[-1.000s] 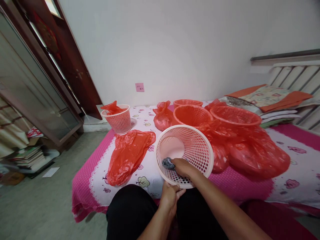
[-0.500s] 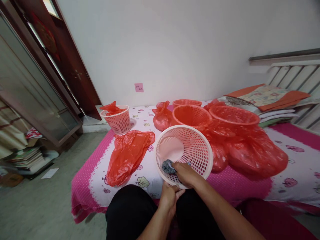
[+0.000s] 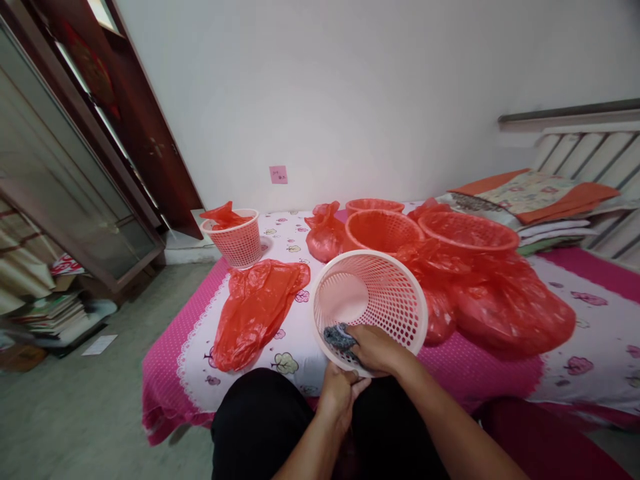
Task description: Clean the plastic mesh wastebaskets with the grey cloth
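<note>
A pale pink mesh basket [image 3: 385, 287] is tipped with its mouth facing me, at the near edge of the bed. My left hand [image 3: 340, 393] grips its lower rim from below. My right hand [image 3: 375, 347] reaches inside the basket and holds a grey cloth [image 3: 337, 335] pressed against the inner wall near the rim. A flat red plastic bag [image 3: 257, 310] lies on the sheet just left of the basket.
The bed [image 3: 500, 373] has a pink and white sheet. On it stand a second pink basket [image 3: 237, 241] lined with a red bag at the far left, several orange baskets [image 3: 383, 230] and more red bags [image 3: 505, 303]. Folded bedding [image 3: 540, 200] is stacked at the right.
My right hand has drawn the grey cloth a little down and toward the basket's near rim. My left hand and the basket have stayed almost still.
</note>
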A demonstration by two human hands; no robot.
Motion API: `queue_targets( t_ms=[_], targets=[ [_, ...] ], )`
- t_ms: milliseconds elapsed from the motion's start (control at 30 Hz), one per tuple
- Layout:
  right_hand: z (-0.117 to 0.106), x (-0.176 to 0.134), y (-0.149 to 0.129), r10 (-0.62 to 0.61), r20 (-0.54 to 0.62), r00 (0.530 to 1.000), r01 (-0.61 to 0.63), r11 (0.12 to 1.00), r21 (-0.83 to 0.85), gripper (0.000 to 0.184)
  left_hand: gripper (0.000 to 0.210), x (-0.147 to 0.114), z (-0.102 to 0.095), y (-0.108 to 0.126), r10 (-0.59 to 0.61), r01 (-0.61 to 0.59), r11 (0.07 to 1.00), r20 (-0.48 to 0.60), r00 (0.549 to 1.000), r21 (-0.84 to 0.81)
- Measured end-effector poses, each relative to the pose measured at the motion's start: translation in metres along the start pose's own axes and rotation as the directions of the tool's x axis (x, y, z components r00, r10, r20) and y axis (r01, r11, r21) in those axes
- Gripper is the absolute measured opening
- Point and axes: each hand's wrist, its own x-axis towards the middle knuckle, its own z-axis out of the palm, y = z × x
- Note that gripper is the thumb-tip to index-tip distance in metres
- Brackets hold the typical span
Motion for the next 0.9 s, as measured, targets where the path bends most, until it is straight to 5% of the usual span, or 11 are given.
queue_targets(
  t_ms=[900],
  targets=[
    [0.003,0.005,0.013,-0.114,-0.036,0.993,0.120,0.918,0.379,0.014,0.068,-0.006,0.007,0.006,0.036,-0.035,0.998,0.021,0.999,-0.049]
  ],
)
